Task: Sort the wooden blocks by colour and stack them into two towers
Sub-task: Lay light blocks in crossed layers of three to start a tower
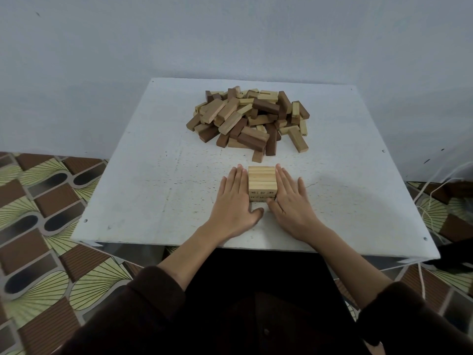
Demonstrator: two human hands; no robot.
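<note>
While the big mixed pile (249, 120) of light and dark blocks is sitting untouched toward the far side of the white table (153, 175), the person is squaring up a short light-wood stack (262, 182) near the front edge. The left hand (236, 198) and right hand (290, 201) are lying flat with straight fingers, pressing against opposite sides of the stack rather than gripping it. Looks like the light tower is only a couple of layers in, and no dark tower is showing yet. Next move is probably reaching back into the pile for more light blocks, laying them crosswise without nudging the stack.
</note>
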